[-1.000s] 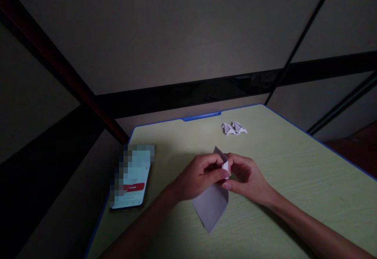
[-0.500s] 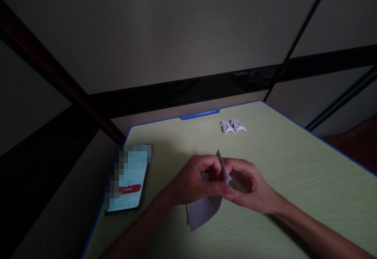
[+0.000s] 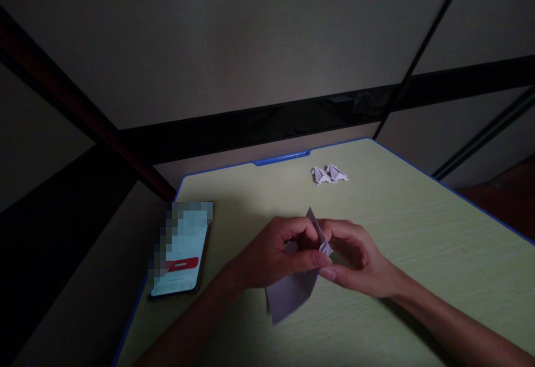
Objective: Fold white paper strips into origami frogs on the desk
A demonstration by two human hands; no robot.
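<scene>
A partly folded piece of pale paper [image 3: 291, 298] is held above the table, its lower part hanging below my left hand [image 3: 279, 253]. That hand pinches the paper between thumb and fingers. From the other side, my right hand [image 3: 360, 257] grips the paper's folded edge with curled fingers, its thumb close to the left thumb tip. A pointed corner of the sheet sticks up between the hands. The folds inside the grip are mostly hidden. Beyond the hands, two small folded paper figures [image 3: 329, 174] lie side by side on the table.
A phone [image 3: 181, 250] with a lit, partly blurred screen lies at the left of the light wood table [image 3: 418, 216]. The tabletop has a blue rim with a blue plastic strip [image 3: 282, 158] at the far edge. Behind it stand dark-banded cabinet panels [image 3: 259, 49].
My right thumb has slid slightly down, and more of the small folds at the paper's edge show between the hands. The whole view has shifted a little.
</scene>
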